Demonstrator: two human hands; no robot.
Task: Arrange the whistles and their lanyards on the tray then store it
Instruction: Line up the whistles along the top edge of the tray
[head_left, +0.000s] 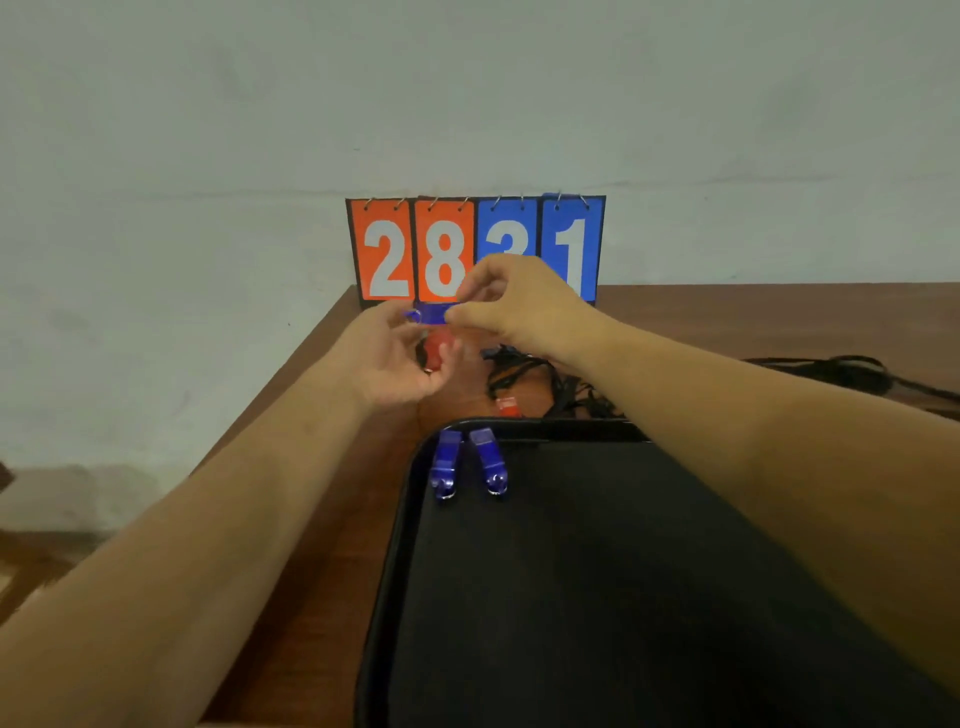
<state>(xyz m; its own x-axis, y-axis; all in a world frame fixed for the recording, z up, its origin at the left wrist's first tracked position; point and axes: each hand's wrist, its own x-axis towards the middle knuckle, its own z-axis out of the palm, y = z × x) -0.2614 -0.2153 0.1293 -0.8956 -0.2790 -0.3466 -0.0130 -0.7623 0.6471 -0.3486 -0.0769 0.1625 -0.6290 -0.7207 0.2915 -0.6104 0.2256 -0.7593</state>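
pinching one blue whistle (431, 314) between them, the left hand (395, 358) and right hand (511, 306) hang beyond the black tray (571, 597), whose far left corner holds a pair of whistles (445, 462).

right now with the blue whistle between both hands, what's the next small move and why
Probably set the held whistle, pinched by left hand and right hand, on the tray beside the two blue whistles lying side by side there.

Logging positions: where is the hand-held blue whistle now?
Centre of the head view: left hand and right hand pinch the blue whistle before the scoreboard, beyond the tray.
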